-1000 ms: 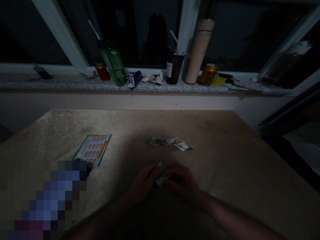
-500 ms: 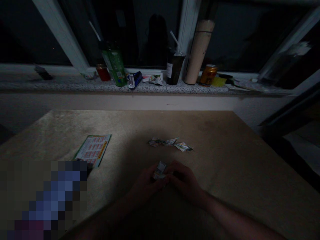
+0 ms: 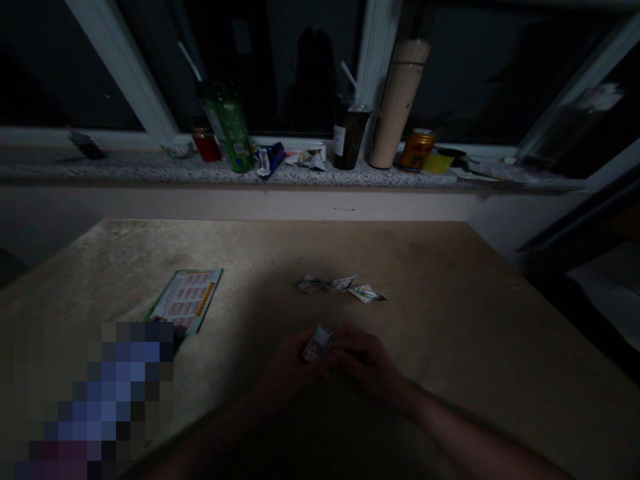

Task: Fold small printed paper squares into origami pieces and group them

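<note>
Between my two hands is a small piece of folded printed paper point(image 3: 319, 341), pale with grey markings. My left hand point(image 3: 293, 363) is closed on its left and lower edge, thumb on top. My right hand point(image 3: 365, 357) pinches its right side, with the fingertips of both hands close together. Just beyond the hands, several folded paper pieces point(image 3: 343, 284) with coloured print lie in a loose row on the table. Dim light hides the undersides of the hands and the paper's lower part.
The tan table point(image 3: 425, 267) reaches a granite sill point(image 3: 295, 175). A printed calendar card point(image 3: 187, 297) lies at left, beside a blurred-out area. On the sill stand a green bottle point(image 3: 227, 130), a dark cup point(image 3: 350, 137), a tall pink flask point(image 3: 400, 100) and an orange can point(image 3: 417, 150).
The paper between my hands now shows a flatter, wider face, where a fold crossed it before. My fingers have shifted slightly; the row of folded papers is unmoved.
</note>
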A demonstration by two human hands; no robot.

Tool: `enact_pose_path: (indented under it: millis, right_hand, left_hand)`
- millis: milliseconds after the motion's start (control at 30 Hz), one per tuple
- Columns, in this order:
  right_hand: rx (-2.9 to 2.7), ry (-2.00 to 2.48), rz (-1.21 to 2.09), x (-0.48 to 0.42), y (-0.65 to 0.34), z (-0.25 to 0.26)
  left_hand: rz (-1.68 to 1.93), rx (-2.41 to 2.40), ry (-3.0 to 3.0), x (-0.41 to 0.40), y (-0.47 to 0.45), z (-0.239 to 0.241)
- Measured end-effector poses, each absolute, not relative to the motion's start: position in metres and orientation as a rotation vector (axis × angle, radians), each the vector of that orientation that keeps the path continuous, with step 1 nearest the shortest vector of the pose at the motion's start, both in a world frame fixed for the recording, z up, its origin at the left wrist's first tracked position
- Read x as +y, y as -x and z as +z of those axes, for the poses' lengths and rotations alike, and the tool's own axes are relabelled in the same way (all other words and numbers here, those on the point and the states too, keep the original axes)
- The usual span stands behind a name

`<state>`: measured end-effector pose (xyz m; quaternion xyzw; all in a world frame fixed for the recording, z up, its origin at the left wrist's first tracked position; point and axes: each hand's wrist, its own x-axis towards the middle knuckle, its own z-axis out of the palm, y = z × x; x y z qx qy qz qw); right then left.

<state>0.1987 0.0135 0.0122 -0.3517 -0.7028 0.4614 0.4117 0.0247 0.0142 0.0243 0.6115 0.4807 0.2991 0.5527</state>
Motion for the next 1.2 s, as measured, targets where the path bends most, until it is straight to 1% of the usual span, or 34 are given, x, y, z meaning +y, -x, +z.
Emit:
enact_pose_path:
  millis: [233, 433, 600, 933, 1200]
  right_hand:
    - [-1.776, 0.875, 1.188, 0.0135, -0.1981, 0.0116]
    - [-1.638, 0.991, 1.287, 0.0106, -0.1960, 0.0130]
    - [-1.607, 1.031, 1.301, 0.0105, -0.1958, 0.0138]
    - [-1.470, 1.018, 1.348, 0.0105, -0.1941, 0.0118]
    - [-1.456, 0.994, 1.383, 0.0087, -0.1941, 0.0080]
  left_hand:
    - [0.722, 1.154, -1.445, 0.0142, -0.0249, 0.0248]
    - [0.687, 1.189, -1.473, 0.0150, -0.0265, 0.0281]
    - [0.656, 1.181, -1.523, 0.0153, -0.0242, 0.0270]
    - [0.642, 1.155, -1.634, 0.0135, -0.0236, 0.0221]
    - [0.638, 1.127, -1.612, 0.0142, -0.0223, 0.0208]
